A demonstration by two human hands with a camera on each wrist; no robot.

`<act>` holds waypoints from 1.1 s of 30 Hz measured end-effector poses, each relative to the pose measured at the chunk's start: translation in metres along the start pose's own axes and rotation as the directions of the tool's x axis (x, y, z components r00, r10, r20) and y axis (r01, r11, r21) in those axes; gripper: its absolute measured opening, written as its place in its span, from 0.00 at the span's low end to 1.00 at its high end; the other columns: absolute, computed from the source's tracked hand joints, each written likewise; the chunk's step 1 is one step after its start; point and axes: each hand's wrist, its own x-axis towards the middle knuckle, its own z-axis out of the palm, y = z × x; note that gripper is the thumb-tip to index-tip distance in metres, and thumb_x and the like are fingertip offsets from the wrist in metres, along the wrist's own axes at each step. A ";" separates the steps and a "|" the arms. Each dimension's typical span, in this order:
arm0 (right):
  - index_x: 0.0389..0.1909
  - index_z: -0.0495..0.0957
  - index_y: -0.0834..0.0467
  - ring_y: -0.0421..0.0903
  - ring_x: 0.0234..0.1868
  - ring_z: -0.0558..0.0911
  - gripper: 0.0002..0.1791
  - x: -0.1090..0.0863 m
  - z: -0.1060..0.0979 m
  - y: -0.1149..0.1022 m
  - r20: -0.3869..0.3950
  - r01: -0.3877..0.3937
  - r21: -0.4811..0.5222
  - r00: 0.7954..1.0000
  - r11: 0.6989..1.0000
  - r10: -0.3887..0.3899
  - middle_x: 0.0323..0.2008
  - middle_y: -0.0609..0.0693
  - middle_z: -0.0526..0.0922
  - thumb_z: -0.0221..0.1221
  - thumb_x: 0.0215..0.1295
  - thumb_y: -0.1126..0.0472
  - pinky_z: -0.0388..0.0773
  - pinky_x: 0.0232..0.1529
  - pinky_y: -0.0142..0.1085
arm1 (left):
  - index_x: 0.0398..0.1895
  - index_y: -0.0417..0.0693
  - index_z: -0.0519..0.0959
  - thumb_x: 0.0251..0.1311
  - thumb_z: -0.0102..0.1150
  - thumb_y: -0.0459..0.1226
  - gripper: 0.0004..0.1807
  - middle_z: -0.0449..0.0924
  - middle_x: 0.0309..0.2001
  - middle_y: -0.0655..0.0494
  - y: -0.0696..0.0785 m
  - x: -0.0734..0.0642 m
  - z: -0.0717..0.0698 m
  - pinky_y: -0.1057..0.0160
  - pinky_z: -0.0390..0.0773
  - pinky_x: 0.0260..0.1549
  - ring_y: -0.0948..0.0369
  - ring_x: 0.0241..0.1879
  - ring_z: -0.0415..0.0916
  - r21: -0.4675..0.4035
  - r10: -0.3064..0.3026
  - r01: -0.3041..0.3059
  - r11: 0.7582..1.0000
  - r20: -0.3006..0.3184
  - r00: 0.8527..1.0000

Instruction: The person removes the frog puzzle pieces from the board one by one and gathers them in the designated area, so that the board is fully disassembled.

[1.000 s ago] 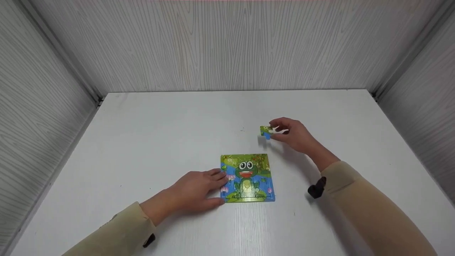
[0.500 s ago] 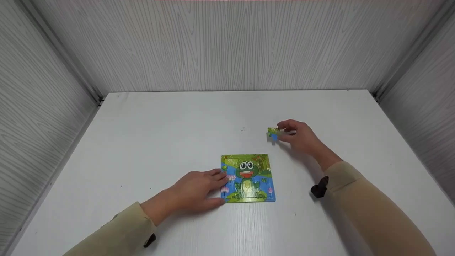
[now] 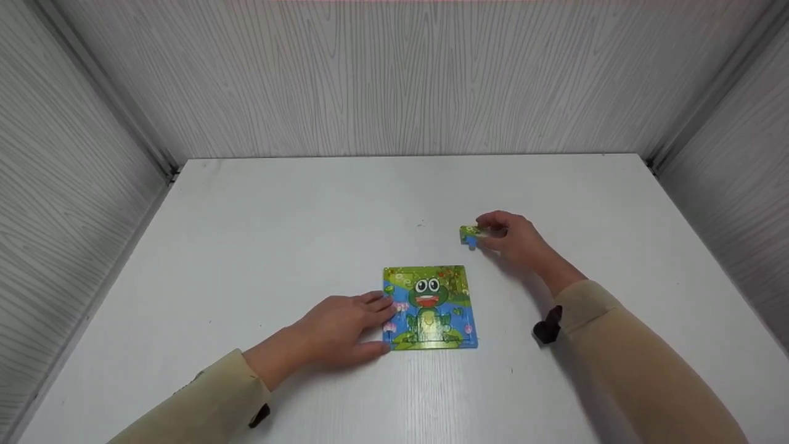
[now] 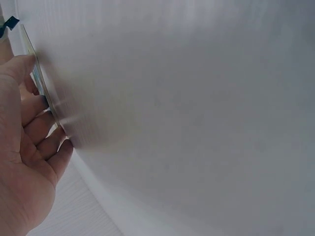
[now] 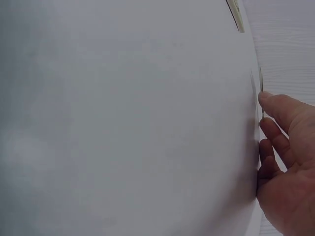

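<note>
A square frog jigsaw puzzle [image 3: 428, 324] lies flat on the white table in the head view. My left hand [image 3: 342, 327] rests beside it, fingertips over its left edge and thumb at the near left corner. In the left wrist view, those fingers [image 4: 39, 125] touch the puzzle's thin edge. Beyond the far right corner, my right hand [image 3: 515, 240] pinches a small green and blue puzzle piece [image 3: 468, 234] between thumb and fingers. The piece [image 5: 262, 78] appears edge-on in the right wrist view, just over the tabletop. Part of its right side is hidden by my fingers.
The white table [image 3: 277, 234] is enclosed by a wood-grain back panel [image 3: 394, 80] and side panels [image 3: 68, 185]. A black strap end [image 3: 547, 330] hangs from the right sleeve, and another dark one [image 3: 259, 415] from the left.
My right hand first went slightly right with the puzzle piece, then slightly back left and nearer to me, lower toward the table. My left hand and the jigsaw puzzle have stayed put.
</note>
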 end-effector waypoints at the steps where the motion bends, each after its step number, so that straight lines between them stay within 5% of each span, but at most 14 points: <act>1: 0.66 0.79 0.59 0.54 0.63 0.77 0.23 0.000 0.000 0.000 -0.001 0.002 -0.004 1.000 1.000 -0.002 0.61 0.55 0.81 0.67 0.73 0.61 0.72 0.67 0.48 | 0.81 0.53 0.67 0.76 0.51 0.61 0.38 0.65 0.79 0.57 0.000 0.000 0.000 0.46 0.72 0.69 0.54 0.79 0.61 0.001 0.001 -0.001 1.000 -0.001 1.000; 22: 0.68 0.78 0.56 0.54 0.62 0.76 0.26 -0.008 -0.005 -0.001 -0.035 -0.012 -0.018 0.999 1.000 0.012 0.62 0.55 0.79 0.69 0.72 0.58 0.74 0.66 0.49 | 0.81 0.53 0.67 0.75 0.52 0.60 0.38 0.66 0.78 0.56 0.001 0.002 -0.001 0.48 0.73 0.69 0.54 0.79 0.61 -0.008 0.003 -0.003 1.000 -0.007 1.000; 33: 0.65 0.81 0.59 0.55 0.62 0.79 0.24 -0.022 0.003 -0.035 0.039 0.154 0.017 0.987 0.988 -0.154 0.60 0.56 0.84 0.70 0.71 0.60 0.77 0.63 0.49 | 0.81 0.52 0.67 0.75 0.53 0.61 0.39 0.66 0.79 0.56 0.002 0.001 -0.004 0.46 0.73 0.69 0.54 0.80 0.60 -0.001 -0.004 0.004 1.000 0.004 1.000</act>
